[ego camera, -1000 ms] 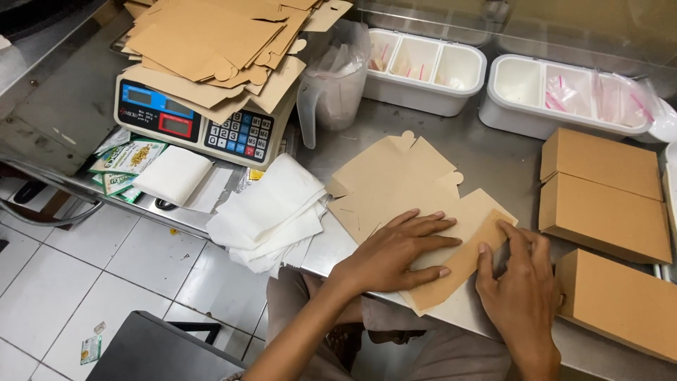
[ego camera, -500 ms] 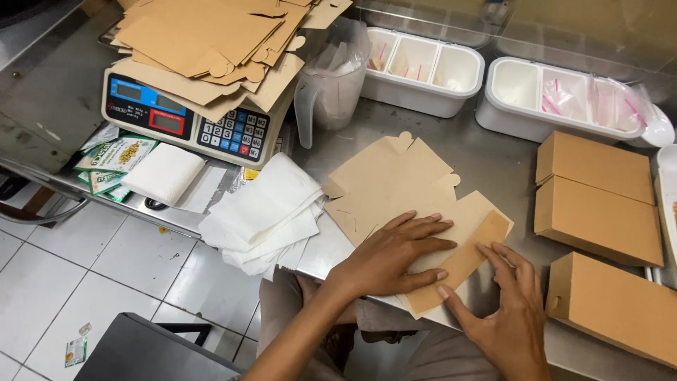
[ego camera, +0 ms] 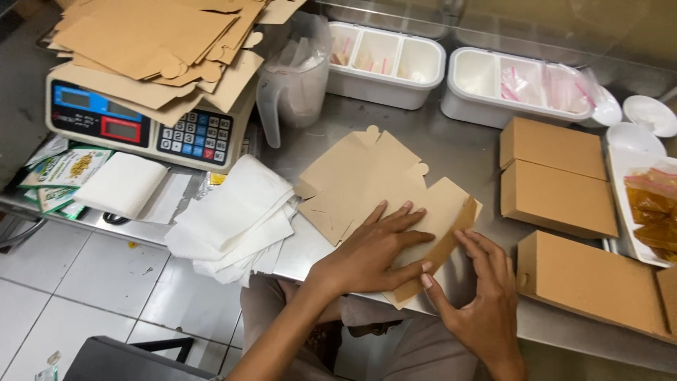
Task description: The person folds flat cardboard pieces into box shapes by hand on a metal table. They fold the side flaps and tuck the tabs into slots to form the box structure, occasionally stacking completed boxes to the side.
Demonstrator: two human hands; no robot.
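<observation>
A flat brown cardboard box blank (ego camera: 367, 176) lies on the steel counter (ego camera: 458, 144). My left hand (ego camera: 370, 250) presses flat on its near part, fingers spread. My right hand (ego camera: 479, 296) sits just to the right, thumb and fingers against the blank's raised side flap (ego camera: 451, 236), which stands tilted up along the edge. Neither hand has lifted the blank off the counter.
Three folded brown boxes (ego camera: 557, 176) lie at the right. A stack of white paper sheets (ego camera: 236, 219) lies left of the blank. A scale (ego camera: 141, 127) carries more flat blanks (ego camera: 155, 42). A clear jug (ego camera: 293, 77), two white divided trays (ego camera: 384, 63) and sauce sachets (ego camera: 652, 204) stand behind.
My right hand slid down off the blank to its right edge, and the side flap now stands folded up. The left hand stayed pressed in place.
</observation>
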